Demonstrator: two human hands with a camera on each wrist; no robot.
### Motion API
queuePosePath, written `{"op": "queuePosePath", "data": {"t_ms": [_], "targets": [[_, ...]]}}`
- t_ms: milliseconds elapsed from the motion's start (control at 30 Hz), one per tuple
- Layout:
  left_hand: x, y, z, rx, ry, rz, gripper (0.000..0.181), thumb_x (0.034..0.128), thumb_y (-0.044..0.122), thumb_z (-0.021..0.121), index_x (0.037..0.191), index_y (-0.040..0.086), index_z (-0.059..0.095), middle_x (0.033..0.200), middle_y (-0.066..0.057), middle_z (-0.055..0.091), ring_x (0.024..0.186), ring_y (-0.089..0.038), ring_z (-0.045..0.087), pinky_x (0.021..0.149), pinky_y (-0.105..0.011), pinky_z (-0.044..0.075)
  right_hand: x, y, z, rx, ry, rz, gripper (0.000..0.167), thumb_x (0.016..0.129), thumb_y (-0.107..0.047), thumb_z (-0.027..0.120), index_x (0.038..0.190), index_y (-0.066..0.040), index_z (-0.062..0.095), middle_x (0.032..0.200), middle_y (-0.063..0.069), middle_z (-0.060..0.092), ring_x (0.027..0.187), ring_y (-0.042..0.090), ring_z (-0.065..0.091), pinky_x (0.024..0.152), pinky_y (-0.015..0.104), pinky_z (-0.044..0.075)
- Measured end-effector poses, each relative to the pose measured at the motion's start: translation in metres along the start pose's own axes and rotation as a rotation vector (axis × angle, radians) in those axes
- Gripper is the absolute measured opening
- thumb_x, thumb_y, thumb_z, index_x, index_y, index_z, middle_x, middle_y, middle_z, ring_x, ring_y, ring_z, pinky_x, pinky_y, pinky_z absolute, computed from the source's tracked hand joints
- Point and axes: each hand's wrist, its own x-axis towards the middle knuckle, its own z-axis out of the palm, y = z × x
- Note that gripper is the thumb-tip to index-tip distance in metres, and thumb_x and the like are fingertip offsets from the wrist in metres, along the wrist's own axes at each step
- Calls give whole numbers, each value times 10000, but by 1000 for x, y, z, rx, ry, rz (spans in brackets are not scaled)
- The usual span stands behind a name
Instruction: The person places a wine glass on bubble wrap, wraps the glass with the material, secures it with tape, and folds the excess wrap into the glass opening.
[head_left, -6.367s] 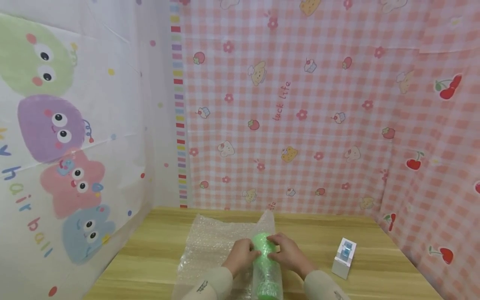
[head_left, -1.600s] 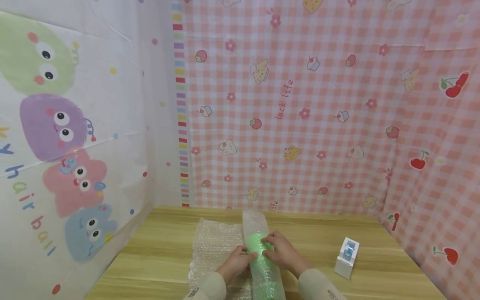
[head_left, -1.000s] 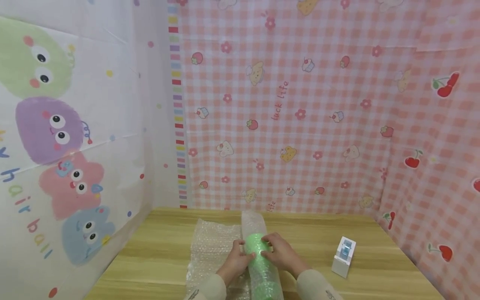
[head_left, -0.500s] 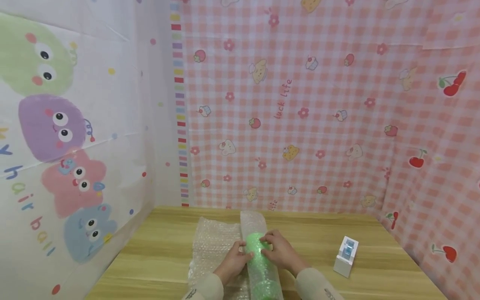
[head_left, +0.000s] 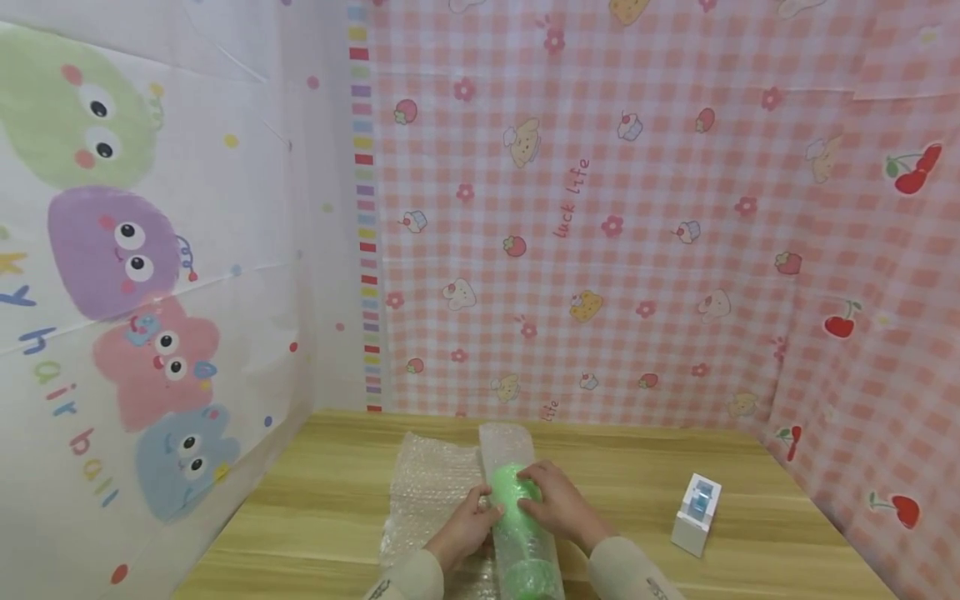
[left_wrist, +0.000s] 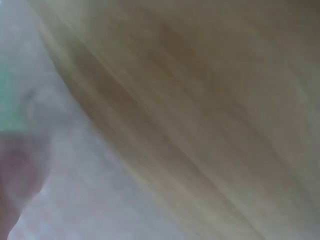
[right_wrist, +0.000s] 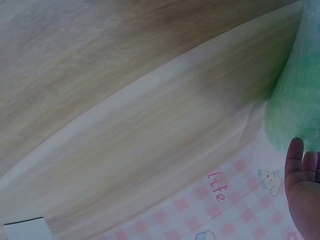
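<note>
A green cylinder (head_left: 531, 577) lies lengthwise on the table inside a roll of clear bubble wrap (head_left: 504, 442). The wrap's far end sticks out beyond the cylinder, and a flat sheet of it spreads to the left. My left hand (head_left: 465, 528) grips the roll's left side, thumb against it. On the opposite side, my right hand (head_left: 564, 505) holds the roll with bent fingers and thumb. In the right wrist view, fingers of the right hand (right_wrist: 306, 195) touch the wrapped green end (right_wrist: 295, 110). The left wrist view is blurred, with a fingertip (left_wrist: 20, 172) at its left edge.
A white tape dispenser (head_left: 697, 515) with a clear bluish roll stands to the right on the wood-patterned table (head_left: 300, 517). A pink checked cloth (head_left: 570, 275) hangs behind the table, and a white cartoon-printed cloth (head_left: 247, 208) on the left.
Since the oldest frame, the roll has shifted slightly left, and its far end has turned from a pointed flap into a tube. Over the last second, both hands barely move.
</note>
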Motion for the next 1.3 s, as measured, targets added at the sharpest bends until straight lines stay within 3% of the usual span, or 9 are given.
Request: {"op": "queuePosePath", "data": {"t_ms": [133, 233, 367, 500, 600, 767, 900, 1167, 1300], "targets": [[1, 2, 2, 36, -11, -3, 531, 1028, 224, 535, 1437, -25, 306, 966, -134, 585, 684, -187, 628, 584, -299, 530, -3, 3, -4, -2, 7, 11, 359, 886, -131, 731, 1171, 51, 612, 1145, 158, 582, 1031, 359, 590, 882, 539, 511], [1, 5, 3, 126, 7, 7, 558, 1024, 287, 544, 1442, -15, 331, 954, -111, 597, 747, -196, 611, 623, -324, 516, -4, 4, -8, 3, 5, 19, 343, 884, -142, 739, 1150, 44, 628, 1131, 146, 582, 1027, 369, 596, 868, 540, 518], [0, 10, 5, 284, 108, 109, 511, 980, 263, 614, 1332, -83, 482, 1004, -129, 545, 874, -241, 546, 720, -400, 499, -5, 4, -10, -4, -7, 19, 356, 883, -160, 744, 1154, 44, 635, 1134, 153, 583, 1021, 369, 595, 857, 535, 524], [3, 11, 9, 385, 214, 271, 366, 893, 120, 685, 1154, -117, 587, 1002, -159, 513, 881, -265, 535, 740, -412, 499, -4, 4, -9, -12, -13, 25, 355, 883, -159, 744, 1154, 44, 638, 1132, 155, 581, 1013, 356, 597, 855, 521, 528], [5, 14, 13, 447, 226, 343, 334, 854, 18, 666, 1153, -109, 589, 1004, -161, 526, 869, -258, 545, 737, -401, 508, -4, 4, -8, -12, -11, 24, 340, 876, -138, 750, 1139, 49, 644, 1114, 156, 582, 1000, 359, 599, 847, 520, 528], [6, 26, 17, 536, 184, 323, 359, 868, -11, 604, 1212, -113, 578, 1075, -187, 550, 948, -301, 573, 837, -485, 525, -3, 4, -10, 8, -25, 49, 345, 884, -136, 746, 1156, 45, 637, 1126, 146, 568, 1031, 377, 591, 848, 519, 531], [6, 29, 13, 553, 189, 349, 330, 900, 87, 651, 1165, -104, 607, 1053, -209, 596, 951, -362, 596, 810, -505, 529, -2, 3, -9, 21, -29, 72, 360, 888, -164, 750, 1173, 26, 638, 1159, 159, 537, 1062, 392, 571, 876, 543, 514], [8, 30, 3, 432, 169, 231, 320, 883, 127, 720, 1131, -52, 625, 1073, -206, 641, 991, -373, 613, 800, -509, 537, -1, -1, -8, 0, -48, 75, 346, 919, -213, 719, 1204, -26, 657, 1170, 127, 555, 1065, 347, 564, 897, 548, 496], [6, 28, 2, 424, 163, 242, 313, 889, 158, 721, 1108, -40, 616, 1032, -199, 638, 936, -317, 623, 759, -453, 548, -2, 1, -9, 12, -52, 66, 305, 948, -136, 661, 1233, -27, 641, 1184, 137, 564, 1086, 372, 568, 899, 566, 497]]}}
